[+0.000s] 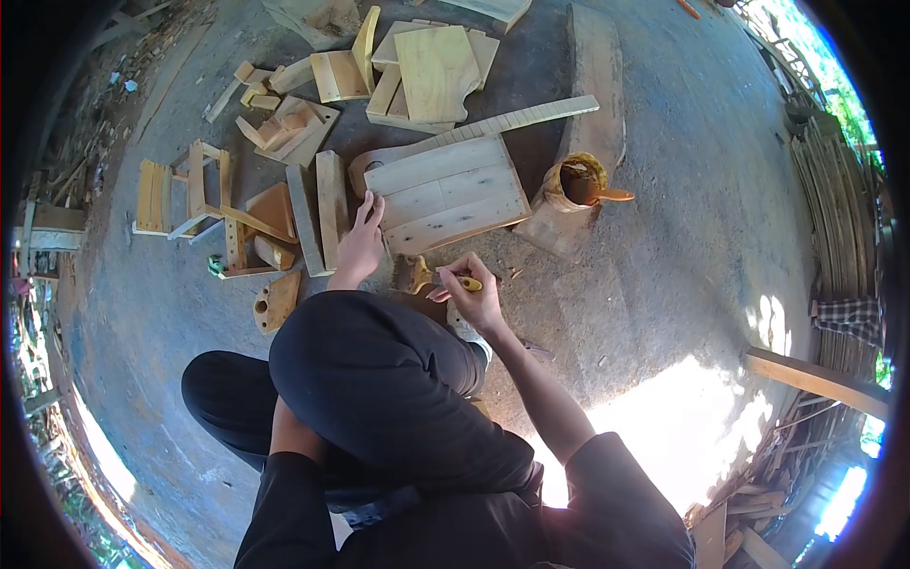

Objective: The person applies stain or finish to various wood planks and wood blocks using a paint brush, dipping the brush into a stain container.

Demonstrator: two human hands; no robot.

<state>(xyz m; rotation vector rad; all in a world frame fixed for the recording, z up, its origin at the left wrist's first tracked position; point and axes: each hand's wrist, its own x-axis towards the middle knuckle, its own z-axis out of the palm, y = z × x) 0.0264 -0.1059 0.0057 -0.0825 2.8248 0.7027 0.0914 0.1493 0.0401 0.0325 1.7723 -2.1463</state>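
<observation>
My left hand (360, 245) rests against the left edge of a plank-topped wooden piece (445, 192), its visible fingers stretched out and slightly apart. The thumb is hidden. In front of my right knee, my right hand (477, 296) is closed around the yellow handle of a putty knife (422, 275). Its wide end carries a yellowish smear and points left, just below the near edge of the wooden piece. A stained tub (552, 190) stands to the right, with an orange-handled tool (613, 195) leaning out of it.
Two thick boards (332, 204) stand left of the wooden piece. A long narrow strip (531, 119) lies behind it, and a broad plank (597, 76) runs under the tub. Wooden offcuts (438, 66) and small frames (197, 190) spread across the back and left. Sunlight brightens the floor at lower right.
</observation>
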